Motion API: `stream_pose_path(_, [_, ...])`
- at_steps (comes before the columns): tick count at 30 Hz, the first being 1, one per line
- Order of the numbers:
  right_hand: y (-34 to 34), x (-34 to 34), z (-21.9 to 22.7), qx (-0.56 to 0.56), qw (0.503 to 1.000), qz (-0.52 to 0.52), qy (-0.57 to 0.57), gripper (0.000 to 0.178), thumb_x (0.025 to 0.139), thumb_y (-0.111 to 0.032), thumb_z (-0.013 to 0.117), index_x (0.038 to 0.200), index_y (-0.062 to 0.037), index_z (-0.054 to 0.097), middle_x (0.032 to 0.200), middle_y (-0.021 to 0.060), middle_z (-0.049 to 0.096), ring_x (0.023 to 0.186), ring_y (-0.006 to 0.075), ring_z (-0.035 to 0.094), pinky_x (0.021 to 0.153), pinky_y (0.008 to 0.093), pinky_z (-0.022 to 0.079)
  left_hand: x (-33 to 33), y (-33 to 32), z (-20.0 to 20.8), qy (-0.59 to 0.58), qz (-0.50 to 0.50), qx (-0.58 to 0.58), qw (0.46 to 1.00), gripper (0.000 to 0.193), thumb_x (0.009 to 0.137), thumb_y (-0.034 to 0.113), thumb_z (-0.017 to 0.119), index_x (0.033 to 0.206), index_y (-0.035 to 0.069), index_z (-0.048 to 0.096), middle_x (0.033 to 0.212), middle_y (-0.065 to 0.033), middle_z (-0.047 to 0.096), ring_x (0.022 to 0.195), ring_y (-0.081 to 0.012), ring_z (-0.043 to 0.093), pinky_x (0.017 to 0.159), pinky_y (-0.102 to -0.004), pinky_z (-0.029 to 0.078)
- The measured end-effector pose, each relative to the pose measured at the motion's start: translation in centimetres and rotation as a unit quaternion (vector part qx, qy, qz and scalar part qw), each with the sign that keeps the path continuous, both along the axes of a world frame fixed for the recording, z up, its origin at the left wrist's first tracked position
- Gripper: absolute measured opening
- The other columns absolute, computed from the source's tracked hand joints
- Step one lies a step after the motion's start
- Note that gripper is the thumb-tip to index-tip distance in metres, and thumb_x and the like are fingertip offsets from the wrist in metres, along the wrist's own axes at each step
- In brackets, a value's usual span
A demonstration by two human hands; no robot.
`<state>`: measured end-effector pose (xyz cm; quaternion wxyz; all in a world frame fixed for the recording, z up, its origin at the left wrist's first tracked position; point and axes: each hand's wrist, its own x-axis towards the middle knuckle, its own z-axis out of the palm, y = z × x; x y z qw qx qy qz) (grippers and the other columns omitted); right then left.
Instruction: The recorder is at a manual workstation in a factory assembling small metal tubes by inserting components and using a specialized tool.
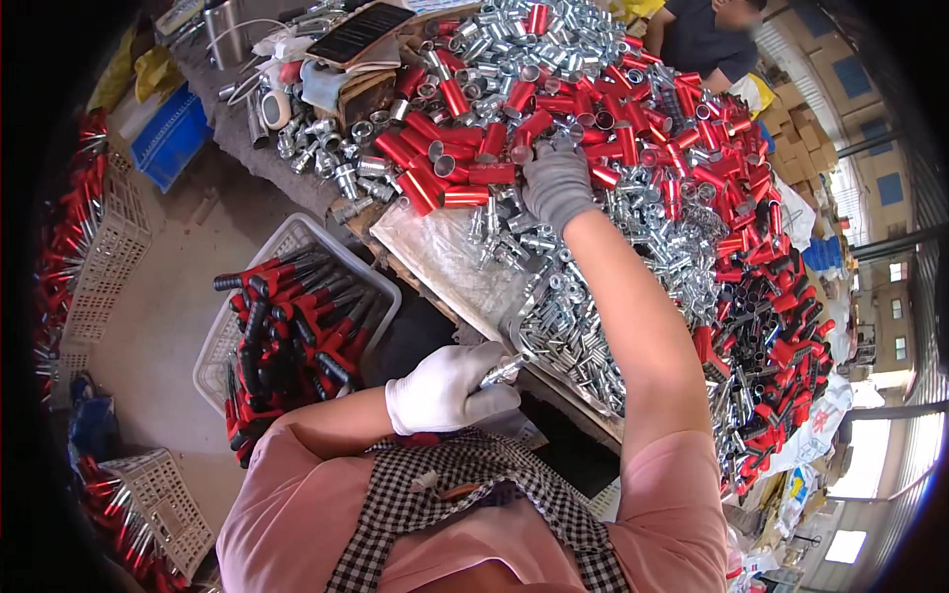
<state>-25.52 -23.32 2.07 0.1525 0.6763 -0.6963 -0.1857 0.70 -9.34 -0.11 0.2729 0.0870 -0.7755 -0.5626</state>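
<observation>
My left hand, in a white glove, is closed around a small silver metal fitting in front of my apron. One end of the fitting sticks out past the fingers. My right arm stretches forward over the bench, and the right hand, in a grey glove, reaches into a heap of shiny red metal sleeves. Its fingers curl down among the sleeves, so their tips and anything between them are hidden. Silver fittings lie beside and below that hand.
A phone and a steel cup stand at the back left. Left of the bench, a white basket holds red-and-black tools. More crates line the far left. Red-and-black parts pile up at right. Another person sits across.
</observation>
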Motion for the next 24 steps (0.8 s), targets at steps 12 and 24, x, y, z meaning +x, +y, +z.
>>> stream_pose_path(12, [2.7, -0.7, 3.2, -0.11, 0.976, 0.079, -0.173, 0.026, 0.081, -0.032, 0.067, 0.099, -0.0133, 0.069, 0.114, 0.0099, 0.065, 0.116, 0.0312, 0.057, 0.103, 0.0502, 0.039, -0.2, 1.0, 0.7, -0.049, -0.002, 0.006, 0.999, 0.035, 0.086, 0.026, 0.07, 0.107, 0.001, 0.058, 0.081, -0.0185, 0.064, 0.075, -0.0374, 0.066, 0.067, -0.0422, 0.052])
stream_pose_path(24, [25.6, -0.6, 8.9, 0.061, 0.616, -0.032, -0.785, 0.065, 0.08, -0.036, 0.081, 0.128, 0.0014, 0.057, 0.118, 0.0074, 0.064, 0.108, 0.015, 0.059, 0.094, 0.0298, 0.047, -2.0, 3.5, 0.3, -0.031, -0.045, 0.004, 0.999, 0.047, 0.086, 0.032, 0.069, 0.118, 0.0, 0.056, 0.084, -0.0244, 0.062, 0.081, -0.0429, 0.064, 0.07, -0.0458, 0.051])
